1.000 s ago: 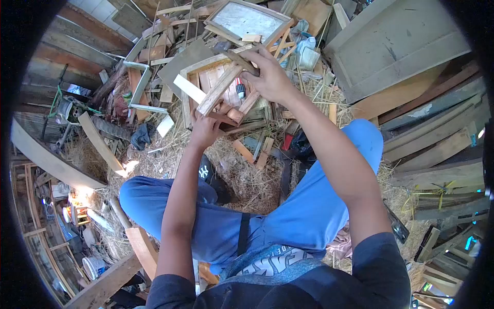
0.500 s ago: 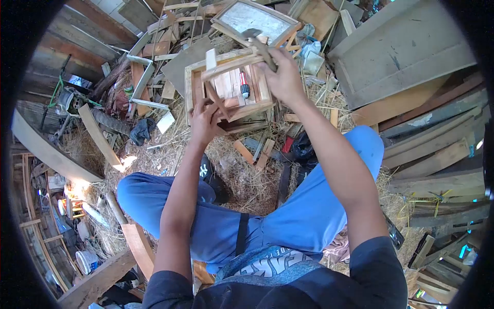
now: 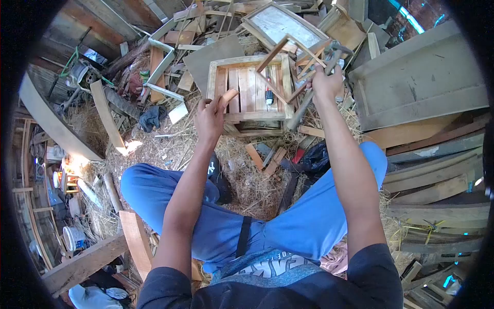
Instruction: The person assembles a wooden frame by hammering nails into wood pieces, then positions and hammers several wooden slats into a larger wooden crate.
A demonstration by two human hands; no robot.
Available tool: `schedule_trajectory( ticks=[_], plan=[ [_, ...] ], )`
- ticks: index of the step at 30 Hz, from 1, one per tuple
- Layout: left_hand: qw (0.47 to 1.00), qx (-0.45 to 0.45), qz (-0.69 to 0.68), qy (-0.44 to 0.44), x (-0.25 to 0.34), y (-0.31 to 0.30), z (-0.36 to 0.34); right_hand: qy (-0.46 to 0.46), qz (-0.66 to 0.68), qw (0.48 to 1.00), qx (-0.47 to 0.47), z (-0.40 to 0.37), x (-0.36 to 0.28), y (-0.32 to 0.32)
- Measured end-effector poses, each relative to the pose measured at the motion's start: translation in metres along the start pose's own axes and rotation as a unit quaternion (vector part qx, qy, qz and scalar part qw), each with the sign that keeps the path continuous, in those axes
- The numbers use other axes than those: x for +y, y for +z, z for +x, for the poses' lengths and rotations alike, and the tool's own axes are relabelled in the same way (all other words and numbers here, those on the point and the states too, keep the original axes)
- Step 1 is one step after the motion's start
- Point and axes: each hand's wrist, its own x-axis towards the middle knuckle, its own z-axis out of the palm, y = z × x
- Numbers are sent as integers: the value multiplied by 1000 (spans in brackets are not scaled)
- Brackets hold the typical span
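Observation:
I sit cross-legged on straw in blue trousers. My left hand [image 3: 210, 117] grips a small wooden piece [image 3: 229, 95] over the near left corner of a slatted wooden crate [image 3: 215, 82] lying on the ground. My right hand [image 3: 326, 85] is raised at the crate's right side. It is closed around a hammer [image 3: 301, 109], whose metal head sticks up past the fingers, and around a thin slat frame [image 3: 280, 49] that tilts over the crate. A red-handled screwdriver [image 3: 268, 96] lies inside the crate.
Scrap wood surrounds the crate: a framed pane [image 3: 285, 24] behind it, a grey door panel [image 3: 424, 82] and stacked planks [image 3: 437, 175] on the right. A black bag [image 3: 315, 157] and short offcuts [image 3: 254, 156] lie near my knees. A white bucket [image 3: 73, 238] and a beam [image 3: 82, 263] are at lower left.
My right hand has swung right and upward, carrying the hammer and slat frame away from my left hand. The left hand now holds only a small wooden piece.

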Motion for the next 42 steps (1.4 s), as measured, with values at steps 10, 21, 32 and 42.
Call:
schedule_trajectory(
  ticks=[10, 21, 32, 42],
  plan=[
    [993, -106, -45, -5, 14, -30, -8, 197, 141, 970, -37, -11, 58, 15],
    [968, -148, -64, 190, 37, -25, -26, 157, 43, 976, -147, -41, 41, -56],
    [948, -42, -50, 310, 49, 25, -27, -167, -290, 880, -338, -112, 34, -126],
    [951, -22, -93, 294, 49, 35, -24, -310, -328, 817, -359, -127, 29, -114]
  ],
)
